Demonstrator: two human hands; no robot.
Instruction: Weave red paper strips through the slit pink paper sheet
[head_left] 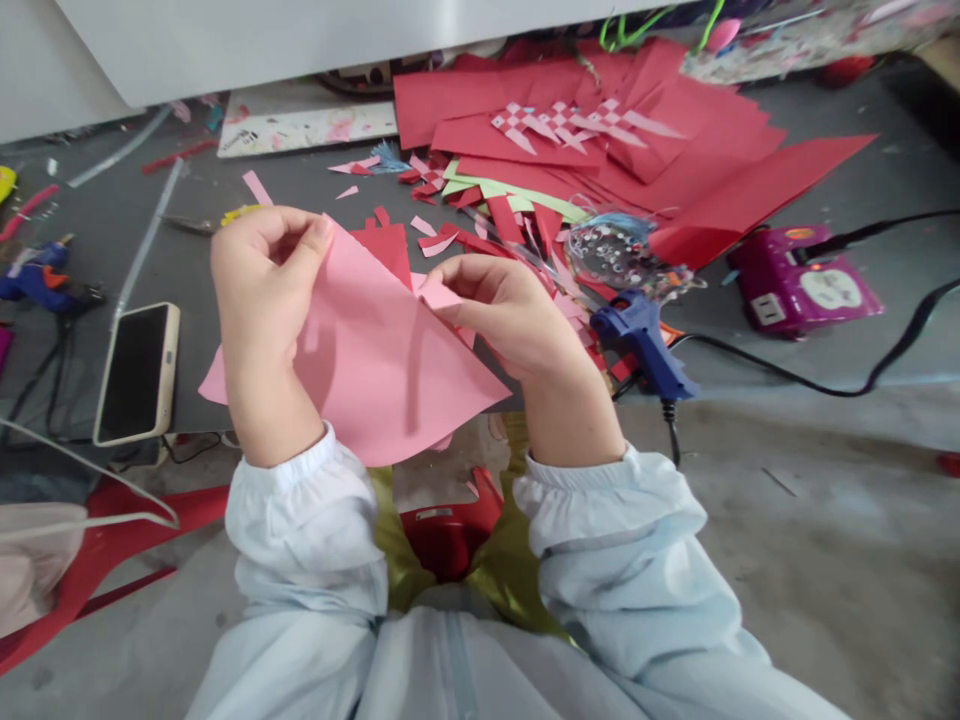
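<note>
A large sheet of pink paper hangs between my hands over the front edge of the table. My left hand pinches its upper corner between thumb and fingers. Farther along the same slanting edge, my right hand is closed on the paper, where a small pink flap sticks out by the thumb. Behind the sheet lies a piece of red paper, partly covered. Scraps and cut strips of red and pink paper are scattered just beyond my right hand.
Red sheets with woven paper fish on top fill the back. To the right are a blue glue gun, a bag of beads and a purple power box with cables. A phone lies left, near another glue gun.
</note>
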